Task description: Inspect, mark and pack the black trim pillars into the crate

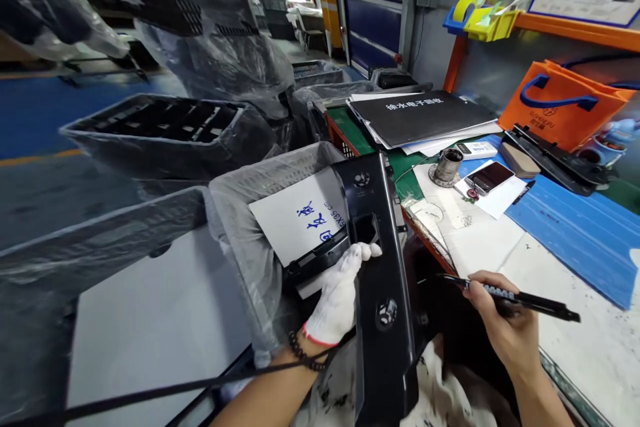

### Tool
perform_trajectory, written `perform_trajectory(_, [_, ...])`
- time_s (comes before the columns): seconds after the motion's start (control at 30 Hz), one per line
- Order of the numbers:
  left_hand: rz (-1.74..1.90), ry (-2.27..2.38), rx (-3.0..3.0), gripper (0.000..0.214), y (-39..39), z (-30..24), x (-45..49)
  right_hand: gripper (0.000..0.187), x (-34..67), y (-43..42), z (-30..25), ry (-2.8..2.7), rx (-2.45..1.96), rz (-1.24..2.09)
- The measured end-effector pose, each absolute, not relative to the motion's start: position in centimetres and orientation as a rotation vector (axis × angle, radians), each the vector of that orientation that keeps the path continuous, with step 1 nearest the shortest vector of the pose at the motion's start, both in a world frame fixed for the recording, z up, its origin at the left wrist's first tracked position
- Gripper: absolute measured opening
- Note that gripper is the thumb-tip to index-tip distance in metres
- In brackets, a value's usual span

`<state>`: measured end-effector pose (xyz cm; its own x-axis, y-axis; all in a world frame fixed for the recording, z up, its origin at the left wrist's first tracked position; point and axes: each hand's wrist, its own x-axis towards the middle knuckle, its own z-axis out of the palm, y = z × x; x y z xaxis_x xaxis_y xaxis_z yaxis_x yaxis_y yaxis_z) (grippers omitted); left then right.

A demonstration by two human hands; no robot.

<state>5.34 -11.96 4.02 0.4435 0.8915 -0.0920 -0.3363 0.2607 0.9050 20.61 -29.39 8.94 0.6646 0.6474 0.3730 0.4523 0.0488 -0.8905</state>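
My left hand (339, 295), in a white knit glove, grips the left edge of a long black plastic panel (383, 280) that stands on end in front of me, its thumb by the panel's rectangular opening. My right hand (505, 323), bare, is closed round a black pen (515, 295) to the right of the panel, over the edge of the worktable (590, 347). The pen's tip points left toward the panel.
A grey bin (235, 213) lined with plastic holds a white sheet with blue writing (300, 213) and black parts. Bagged black parts are stacked at left. On the table lie a phone (490, 177), papers, a black folder (425, 117), an orange bag (565, 103) and a blue mat (580, 233).
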Motion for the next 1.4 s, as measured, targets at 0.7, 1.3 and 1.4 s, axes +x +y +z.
perform_trajectory(0.7, [0.519, 0.583, 1.240, 0.048, -16.4, 5.5, 4.4, 0.031, 24.8, -24.2, 12.9, -0.681, -1.452, -0.021])
perform_trajectory(1.3, [0.652, 0.629, 1.532, 0.036, -16.7, 6.8, 5.1, 0.005, 16.4, -27.0, 6.1, -1.123, -1.423, 0.121])
perform_trajectory(1.4, [0.657, 0.608, 1.611, 0.034, -16.6, 6.9, 4.9, 0.011, 16.4, -27.1, 6.5, -1.160, -1.475, 0.122])
